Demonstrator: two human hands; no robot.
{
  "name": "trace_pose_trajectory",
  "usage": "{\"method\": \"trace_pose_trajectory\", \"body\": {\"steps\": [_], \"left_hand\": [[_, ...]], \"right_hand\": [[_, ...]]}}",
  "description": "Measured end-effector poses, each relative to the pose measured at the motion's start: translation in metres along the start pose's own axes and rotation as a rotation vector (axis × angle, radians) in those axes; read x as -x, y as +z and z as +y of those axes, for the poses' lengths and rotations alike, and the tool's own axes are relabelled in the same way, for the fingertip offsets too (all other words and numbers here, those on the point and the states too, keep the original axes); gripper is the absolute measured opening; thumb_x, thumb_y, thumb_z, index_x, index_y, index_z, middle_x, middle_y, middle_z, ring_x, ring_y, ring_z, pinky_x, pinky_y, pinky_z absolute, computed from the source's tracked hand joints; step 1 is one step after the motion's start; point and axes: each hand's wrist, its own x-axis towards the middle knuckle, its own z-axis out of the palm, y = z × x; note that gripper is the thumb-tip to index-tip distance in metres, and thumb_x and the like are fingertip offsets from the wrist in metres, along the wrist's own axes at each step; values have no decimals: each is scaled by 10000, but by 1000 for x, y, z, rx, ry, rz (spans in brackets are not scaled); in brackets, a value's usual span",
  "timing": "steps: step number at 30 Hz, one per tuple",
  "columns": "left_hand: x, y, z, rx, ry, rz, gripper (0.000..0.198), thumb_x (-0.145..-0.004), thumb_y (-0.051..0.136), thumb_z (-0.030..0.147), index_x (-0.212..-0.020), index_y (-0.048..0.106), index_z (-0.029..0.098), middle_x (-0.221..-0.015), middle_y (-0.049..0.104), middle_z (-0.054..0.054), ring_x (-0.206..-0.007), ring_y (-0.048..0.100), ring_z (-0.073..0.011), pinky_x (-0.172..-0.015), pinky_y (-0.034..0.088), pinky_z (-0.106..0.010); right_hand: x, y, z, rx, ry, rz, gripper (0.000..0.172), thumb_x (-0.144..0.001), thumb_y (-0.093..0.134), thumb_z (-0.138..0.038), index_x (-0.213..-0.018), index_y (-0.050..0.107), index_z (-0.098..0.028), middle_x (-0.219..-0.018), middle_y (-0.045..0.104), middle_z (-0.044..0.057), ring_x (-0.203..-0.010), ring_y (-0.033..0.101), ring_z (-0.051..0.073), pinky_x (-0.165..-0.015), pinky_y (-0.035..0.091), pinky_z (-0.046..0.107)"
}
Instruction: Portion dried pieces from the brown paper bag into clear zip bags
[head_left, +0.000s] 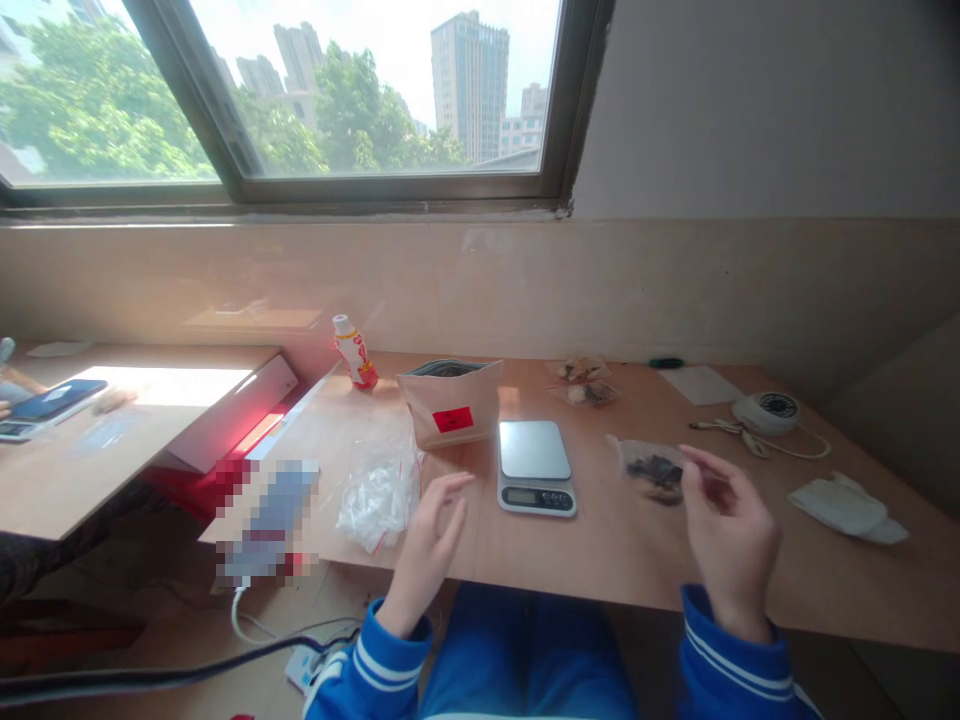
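My left hand hovers over the near table edge with fingers stretched and apart, holding nothing, just right of a heap of clear zip bags. My right hand is raised, thumb and fingers pinched on a small clear bag with dark pieces inside, held just above the table. Between the hands a small digital scale sits with a bare steel platform. Behind it stands an open kraft pouch with a red label.
A small red and white bottle stands at the back left. Two filled small bags, a sheet of paper, a white round device with cord and a crumpled white cloth lie to the right. Another desk with a phone is at left.
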Motion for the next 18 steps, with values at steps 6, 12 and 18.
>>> {"method": "trace_pose_trajectory", "body": {"steps": [6,12,18], "left_hand": [[16,46,30,431,-81,-149,497,-852,593,346,-1328,502,235,-1356,532,-101,-1243,491,-251,-1055,376,-385],[29,39,28,412,-178,-52,307,-846,595,398,-1066,622,185,-978,684,-69,-856,644,-195,-764,509,-286],[33,49,22,260,-207,221,257,-843,595,375,-1043,588,213,-1056,662,-67,-844,657,-183,-708,533,-278]], "right_hand": [[32,23,-64,-395,267,-362,308,-793,644,-453,-964,697,-202,-910,708,67,-731,651,180,-636,535,284],[56,55,-74,-549,425,-410,418,-791,631,-484,-1079,617,-180,-1019,667,94,-843,638,202,-702,537,317],[91,69,-76,-320,252,-417,364,-804,611,-477,-1040,550,-206,-1085,577,89,-910,573,196,-806,516,367]]}}
